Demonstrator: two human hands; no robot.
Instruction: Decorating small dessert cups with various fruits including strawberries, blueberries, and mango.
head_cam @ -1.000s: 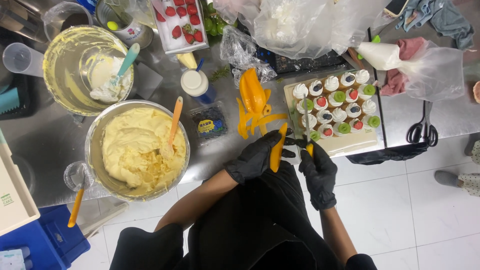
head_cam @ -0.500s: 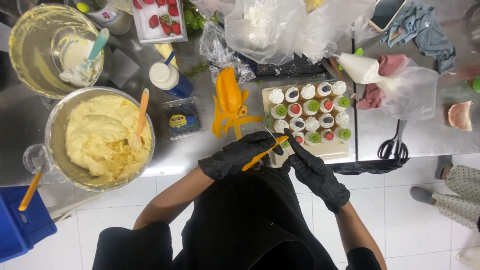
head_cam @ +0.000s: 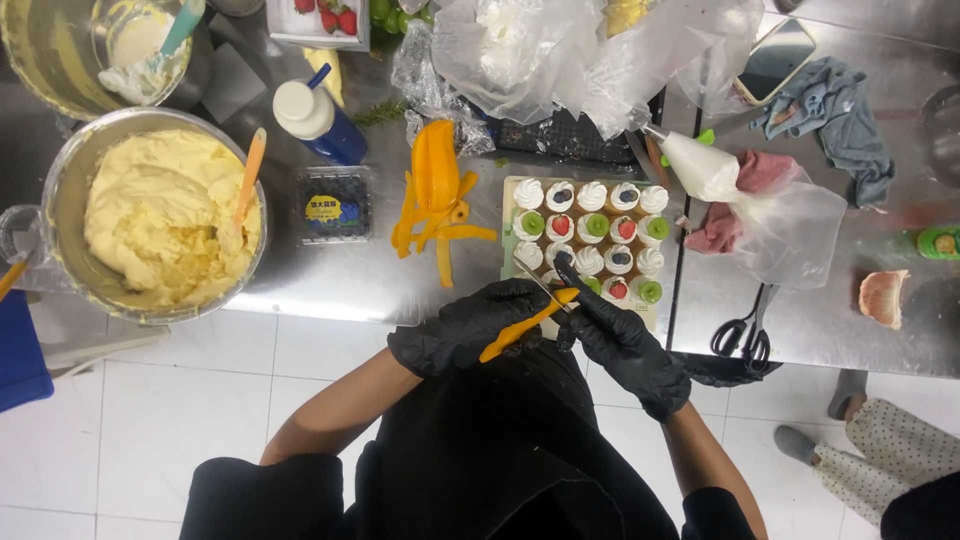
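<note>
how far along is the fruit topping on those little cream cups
Done: most cream cups on the board carry fruit, and cut mango strips lie piled on the counter. In hand: the left hand holds a mango strip while the right hand works a small knife on it. Left: a few cups show plain cream.

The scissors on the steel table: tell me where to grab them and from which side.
Grip the scissors by the black handle loops, which lie at the table's near edge with the blades pointing away toward the piping bag. Come from the near side with the right hand, the closer one. They lie flat, so a finger should slip into a loop to lift them.
</note>
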